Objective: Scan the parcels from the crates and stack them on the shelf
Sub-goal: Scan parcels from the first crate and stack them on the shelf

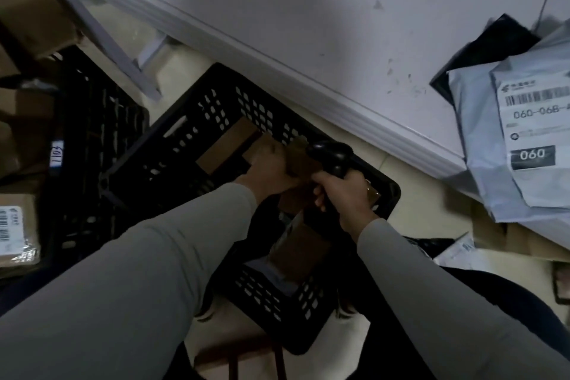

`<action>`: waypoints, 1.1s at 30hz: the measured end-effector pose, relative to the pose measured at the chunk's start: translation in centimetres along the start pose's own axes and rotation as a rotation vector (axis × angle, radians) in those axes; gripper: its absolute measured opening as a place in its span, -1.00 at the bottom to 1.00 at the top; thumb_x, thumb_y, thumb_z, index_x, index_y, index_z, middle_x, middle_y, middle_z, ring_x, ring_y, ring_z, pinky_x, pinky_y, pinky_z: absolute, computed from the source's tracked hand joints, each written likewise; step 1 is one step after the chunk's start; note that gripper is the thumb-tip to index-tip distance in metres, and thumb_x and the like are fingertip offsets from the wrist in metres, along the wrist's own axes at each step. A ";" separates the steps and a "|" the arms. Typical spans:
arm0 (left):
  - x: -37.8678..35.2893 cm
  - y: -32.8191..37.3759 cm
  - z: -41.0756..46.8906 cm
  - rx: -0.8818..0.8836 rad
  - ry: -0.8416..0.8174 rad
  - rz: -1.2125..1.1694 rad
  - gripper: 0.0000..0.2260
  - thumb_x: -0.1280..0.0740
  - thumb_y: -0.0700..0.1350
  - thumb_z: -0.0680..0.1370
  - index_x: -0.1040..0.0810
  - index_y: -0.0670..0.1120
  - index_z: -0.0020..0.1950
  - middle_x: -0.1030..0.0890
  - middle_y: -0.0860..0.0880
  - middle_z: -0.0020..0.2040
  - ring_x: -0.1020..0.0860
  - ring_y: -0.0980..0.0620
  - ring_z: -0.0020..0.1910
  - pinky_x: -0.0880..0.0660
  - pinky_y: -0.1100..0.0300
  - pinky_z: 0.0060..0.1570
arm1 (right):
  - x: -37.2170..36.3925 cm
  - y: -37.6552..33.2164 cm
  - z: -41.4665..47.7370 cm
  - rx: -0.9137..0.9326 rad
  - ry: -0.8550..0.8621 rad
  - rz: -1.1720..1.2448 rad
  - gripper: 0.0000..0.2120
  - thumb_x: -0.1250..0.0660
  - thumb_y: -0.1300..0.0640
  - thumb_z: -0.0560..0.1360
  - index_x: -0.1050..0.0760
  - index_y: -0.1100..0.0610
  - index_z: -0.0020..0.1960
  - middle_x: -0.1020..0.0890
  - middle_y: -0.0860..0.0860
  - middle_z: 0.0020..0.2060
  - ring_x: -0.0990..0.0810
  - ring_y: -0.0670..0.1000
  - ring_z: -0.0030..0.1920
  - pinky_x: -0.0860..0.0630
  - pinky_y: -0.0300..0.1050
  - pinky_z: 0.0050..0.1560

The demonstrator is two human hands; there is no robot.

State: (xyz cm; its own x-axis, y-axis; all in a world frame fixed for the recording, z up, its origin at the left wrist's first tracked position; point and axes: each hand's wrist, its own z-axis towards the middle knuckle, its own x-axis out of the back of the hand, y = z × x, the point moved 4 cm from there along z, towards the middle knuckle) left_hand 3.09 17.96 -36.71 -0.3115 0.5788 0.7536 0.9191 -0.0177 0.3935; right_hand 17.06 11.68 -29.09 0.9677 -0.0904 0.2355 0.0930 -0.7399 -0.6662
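Note:
A black slotted crate [216, 102] stands on the floor below me with brown cardboard parcels inside. My left hand [270, 170] grips one brown parcel [296, 154] over the crate. Just to its right, my right hand [342, 191] holds a black barcode scanner [331, 154] by the handle, its head touching or almost touching that parcel. Another brown box [228, 145] lies flat in the crate behind my left hand, and a further one [299, 247] lies nearer me. The white shelf surface [339, 9] runs across the top.
A grey mailer bag [499, 145] with a barcode label marked 060 lies on the shelf at right, over a black bag [499, 40]. A second black crate [98, 133] stands at left beside cardboard boxes [18, 231]. More bags lie on the floor at right.

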 end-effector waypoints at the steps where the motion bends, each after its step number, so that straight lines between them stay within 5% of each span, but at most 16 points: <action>1: -0.8 0.2 0.8 0.037 -0.020 0.040 -0.06 -0.34 0.32 0.39 -0.07 -0.21 0.54 -0.26 -0.25 0.44 -0.26 -0.24 0.39 -0.29 -0.01 0.34 | 0.1 0.0 0.5 -0.003 0.009 0.012 -0.89 -0.35 0.24 0.51 -0.49 0.21 -0.19 -0.53 0.09 -0.42 -0.45 0.00 -0.53 -0.39 -0.16 -0.49; 3: -1.8 0.8 1.9 0.107 -0.008 0.114 0.07 -0.31 0.40 0.32 0.08 -0.18 0.56 -0.10 -0.26 0.51 -0.13 -0.28 0.47 -0.20 -0.16 0.39 | 0.2 0.0 1.2 -0.012 0.015 0.022 -0.89 -0.35 0.23 0.51 -0.50 0.21 -0.19 -0.53 0.10 -0.42 -0.46 0.01 -0.52 -0.40 -0.15 -0.45; 6: -2.3 2.2 2.5 0.173 0.025 0.133 -0.01 -0.31 0.30 0.40 0.15 -0.16 0.56 -0.03 -0.23 0.53 -0.07 -0.26 0.50 -0.18 -0.24 0.38 | 0.1 0.0 1.8 -0.016 0.014 0.015 -0.91 -0.36 0.22 0.50 -0.51 0.19 -0.18 -0.54 0.09 -0.42 -0.46 0.01 -0.52 -0.40 -0.15 -0.44; 10: -1.7 1.9 1.3 0.204 0.067 0.056 0.07 -0.44 0.22 0.38 0.14 -0.32 0.52 -0.13 -0.31 0.46 -0.17 -0.27 0.43 -0.22 -0.09 0.39 | 0.1 -0.1 1.8 -0.010 0.010 0.013 -0.92 -0.36 0.22 0.49 -0.51 0.18 -0.18 -0.54 0.09 -0.42 -0.47 0.02 -0.51 -0.40 -0.15 -0.44; 16: 2.6 -3.3 -3.8 0.239 0.125 -0.205 0.03 -0.56 0.11 0.28 -0.02 -0.23 0.49 -0.16 -0.20 0.39 -0.17 -0.19 0.40 -0.25 0.03 0.34 | -1.0 -1.2 -1.0 0.042 -0.047 -0.008 -0.93 -0.34 0.22 0.52 -0.49 0.17 -0.14 -0.54 0.09 -0.41 -0.46 0.01 -0.51 -0.39 -0.15 -0.50; 24: 9.8 -7.9 -16.0 0.104 0.530 -0.473 -0.02 -0.64 -0.03 0.17 -0.16 -0.12 0.44 -0.28 -0.13 0.37 -0.37 -0.05 0.29 -0.36 0.16 0.24 | -3.7 -2.7 -8.3 0.216 -0.166 0.054 -0.93 -0.37 0.20 0.52 -0.48 0.13 -0.07 -0.55 0.06 -0.42 -0.45 -0.05 -0.56 -0.39 -0.18 -0.51; 28: 12.4 -7.9 -20.8 0.043 0.673 -0.536 0.05 -0.64 0.12 0.14 -0.13 -0.04 0.47 -0.24 -0.02 0.38 -0.33 0.07 0.31 -0.37 0.12 0.29 | -3.5 -3.7 -12.1 0.351 -0.173 0.164 -0.94 -0.37 0.23 0.52 -0.50 0.18 -0.03 -0.55 0.08 -0.40 -0.45 -0.01 -0.52 -0.40 -0.13 -0.47; 33: 13.7 -5.8 -22.6 0.081 0.729 -1.102 0.00 -0.63 0.15 0.11 -0.19 -0.03 0.41 -0.48 -0.03 0.23 -0.53 0.03 0.12 -0.52 0.09 0.09 | -1.8 -5.1 -15.3 0.472 -0.111 0.287 -0.92 -0.38 0.24 0.51 -0.52 0.21 -0.02 -0.56 0.12 -0.38 -0.48 0.04 -0.49 -0.43 -0.10 -0.41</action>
State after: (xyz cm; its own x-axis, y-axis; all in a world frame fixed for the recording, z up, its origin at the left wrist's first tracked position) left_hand -11.90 7.57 -16.80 -0.9336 -0.3100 0.1799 0.1064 0.2395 0.9651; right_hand 11.24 5.40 -15.32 0.9860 -0.1550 -0.0609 -0.1078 -0.3151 -0.9429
